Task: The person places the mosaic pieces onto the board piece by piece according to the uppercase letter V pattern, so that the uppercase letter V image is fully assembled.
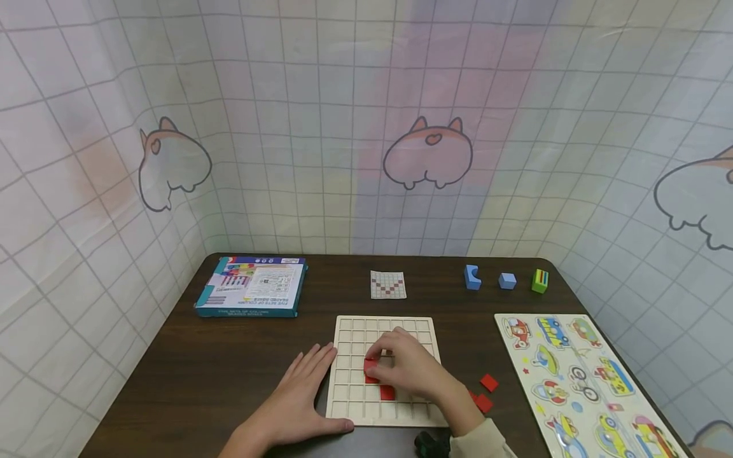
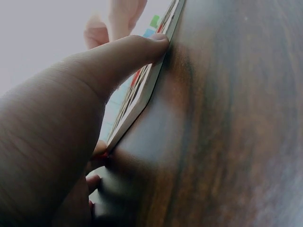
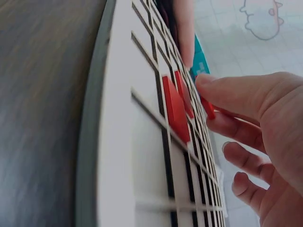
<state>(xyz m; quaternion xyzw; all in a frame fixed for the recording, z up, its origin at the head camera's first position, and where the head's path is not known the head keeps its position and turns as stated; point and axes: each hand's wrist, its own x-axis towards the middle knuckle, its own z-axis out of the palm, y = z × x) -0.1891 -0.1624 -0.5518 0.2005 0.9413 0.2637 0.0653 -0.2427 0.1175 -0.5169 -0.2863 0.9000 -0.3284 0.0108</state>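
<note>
A pale wooden grid board (image 1: 349,412) lies on the table. My left hand (image 1: 300,397) rests at its left side with fingers straight, the thumb by the near left corner. Over the board's middle, my right hand (image 1: 409,366) pinches a small red square tile (image 3: 207,108) between thumb and index finger. One red tile (image 1: 387,393) sits in a cell close below that hand. Another red tile (image 3: 184,94) lies beyond it in the right wrist view. Loose red tiles (image 1: 489,382) lie to the right of the board, partly hidden by the right forearm.
Behind the board is a pattern card (image 1: 388,285). A boxed set (image 1: 251,286) lies at back left. Blue blocks (image 1: 507,281) and a green striped block (image 1: 540,280) stand at back right. A vehicle puzzle board (image 1: 572,381) is at right. A dark object (image 1: 431,444) sits by the right wrist.
</note>
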